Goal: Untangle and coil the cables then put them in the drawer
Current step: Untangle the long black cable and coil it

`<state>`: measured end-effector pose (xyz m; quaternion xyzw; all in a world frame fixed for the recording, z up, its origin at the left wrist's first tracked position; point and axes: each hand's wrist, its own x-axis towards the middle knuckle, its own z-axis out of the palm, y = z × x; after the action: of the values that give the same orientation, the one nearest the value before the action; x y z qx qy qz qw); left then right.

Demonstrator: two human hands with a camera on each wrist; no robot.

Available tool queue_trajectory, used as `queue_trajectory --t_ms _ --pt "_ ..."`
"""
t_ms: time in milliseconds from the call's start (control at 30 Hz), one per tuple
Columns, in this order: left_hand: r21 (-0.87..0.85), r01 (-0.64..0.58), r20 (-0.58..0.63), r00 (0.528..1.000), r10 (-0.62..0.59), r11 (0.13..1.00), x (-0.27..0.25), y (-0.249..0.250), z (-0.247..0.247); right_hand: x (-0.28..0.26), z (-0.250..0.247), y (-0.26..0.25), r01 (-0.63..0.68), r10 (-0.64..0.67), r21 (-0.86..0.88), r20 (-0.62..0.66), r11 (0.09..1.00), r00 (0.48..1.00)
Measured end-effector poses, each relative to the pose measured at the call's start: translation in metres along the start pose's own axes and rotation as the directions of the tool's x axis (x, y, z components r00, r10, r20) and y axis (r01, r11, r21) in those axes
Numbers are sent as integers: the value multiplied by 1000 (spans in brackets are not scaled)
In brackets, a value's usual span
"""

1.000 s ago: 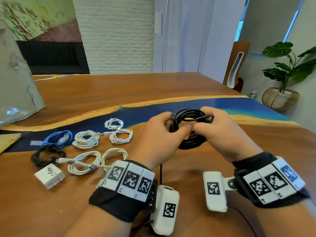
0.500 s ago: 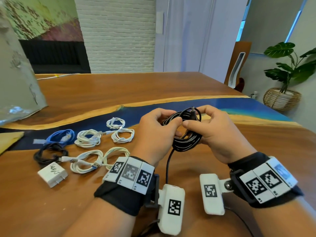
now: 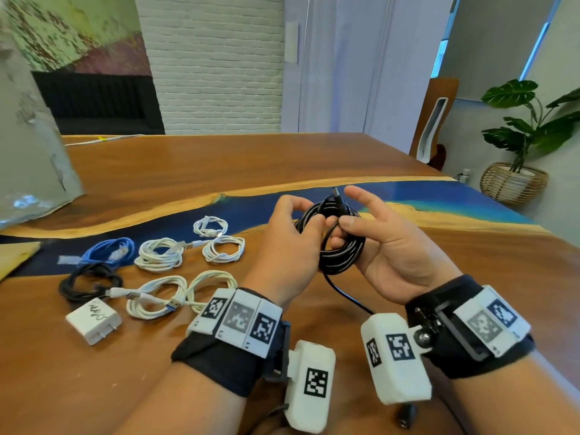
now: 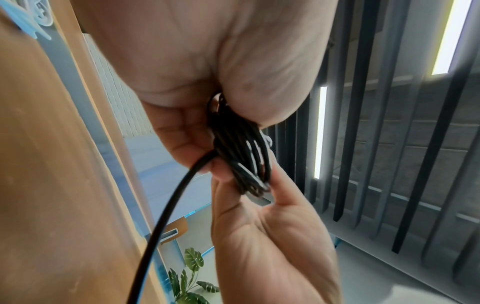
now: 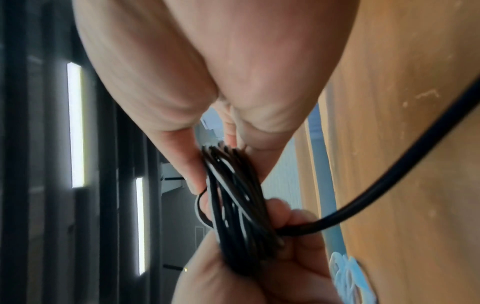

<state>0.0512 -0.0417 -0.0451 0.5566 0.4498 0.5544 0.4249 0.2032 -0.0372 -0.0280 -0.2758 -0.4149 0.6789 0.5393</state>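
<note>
plug tip (image 3: pixel 335 192) now upright above black coil (image 3: pixel 340 249), tail end cut off

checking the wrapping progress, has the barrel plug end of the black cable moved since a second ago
Yes. The black cable's barrel plug now sticks up above the black coil, toward the table's blue resin strip; earlier it lay across the coil's top.

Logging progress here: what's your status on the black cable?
Both hands on the black cable coil: left hand grips it, right hand pinches a strand. Plug end sticks up; tail hangs loose. Nothing in the way.
</note>
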Motion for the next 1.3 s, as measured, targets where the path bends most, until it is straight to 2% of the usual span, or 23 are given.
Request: queue_trajectory --t_ms 100,167,267,333,400,467,533,600,667,767,833,867,933,1067,1200,1300 --pt "8 -26 -35 999 26 1000 0 -3 2 1 3 2 91 -101 -161 -50 983 994" --pt "-15 -12 -9 1000 11 1000 0 -3 5 1 1 1 144 -178 -343 -72 928 981" --pt "7 -21 21 1000 20 1000 0 -2 6 -2 0 -1 196 -303 -643 -58 740 951" --pt "4 -19 25 1000 19 1000 0 -2 6 -1 -3 0 225 -381 -749 -39 623 924" --pt "1 3 40 999 -3 1000 0 -2 6 0 -5 1 256 -477 -854 11 452 879" --pt "-14 25 61 998 -24 1000 -1 -2 6 0 -8 0 338 -548 -889 124 309 827" --pt "-34 27 77 997 -24 999 -1 -2 6 -1 -11 -1 432 -569 -863 223 262 791" --pt "-60 5 84 996 0 998 -1 -1 5 -1 -12 0 470 -568 -844 260 260 781" --pt "-77 -3 85 996 9 997 0 -1 2 1 -9 3 470 -557 -831 248 297 792" --pt "-82 44 126 991 -33 996 1 -4 3 3 -4 3 498 -600 -759 181 419 779" --pt "-57 35 152 988 -26 998 1 -6 5 4 -3 0 507 -636 -676 75 534 768" --pt "-39 21 145 989 -15 999 2 -7 6 3 -1 -2 496 -618 -603 8 624 786" --pt "-13 -3 121 993 4 1000 4 -8 4 2 -1 -3 467 -580 -518 -71 716 811" --pt "-4 8 76 997 -8 1000 9 -9 -5 1 1 -5 486 -560 -443 -46 754 827" --pt "-8 21 67 998 -20 1000 10 -11 -9 -2 0 -9 518 -582 -449 -6 728 813" --pt "-12 10 74 997 -9 1000 9 -12 -8 -5 -1 -11 495 -571 -493 -4 715 821"
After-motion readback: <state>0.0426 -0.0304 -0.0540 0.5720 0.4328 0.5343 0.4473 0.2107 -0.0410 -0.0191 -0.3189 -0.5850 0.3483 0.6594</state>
